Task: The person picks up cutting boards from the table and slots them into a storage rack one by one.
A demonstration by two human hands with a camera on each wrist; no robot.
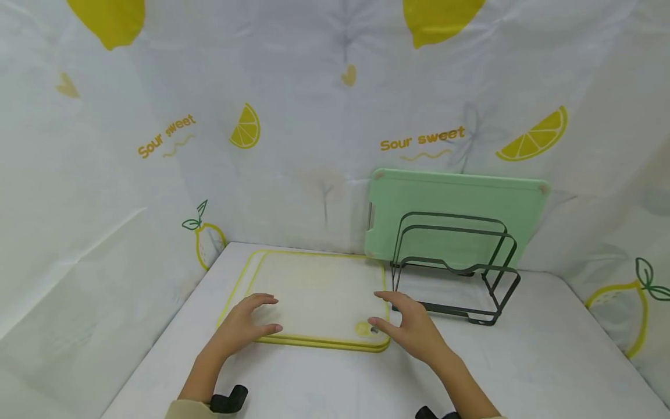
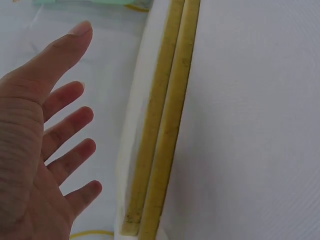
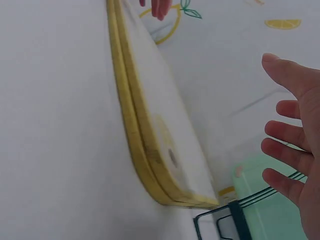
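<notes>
Two white cutting boards with yellow rims lie stacked flat; the upper cutting board (image 1: 319,297) covers most of the lower cutting board (image 3: 127,105), whose edge shows beneath. My left hand (image 1: 241,326) hovers by the stack's left side, fingers spread and thumb apart, holding nothing. Toward the right front corner, my right hand (image 1: 413,329) is held with fingers apart and likewise grips nothing. In the left wrist view the left fingers (image 2: 70,120) are clear of the boards. A gap also separates the right fingers (image 3: 285,155) from the boards in the right wrist view.
Right of the stack stands a black wire rack (image 1: 452,267) with several loops. A green cutting board (image 1: 455,203) leans upright at its back. A white cloth covers the table (image 1: 324,384), and a lemon-printed curtain (image 1: 309,174) hangs behind and at the sides.
</notes>
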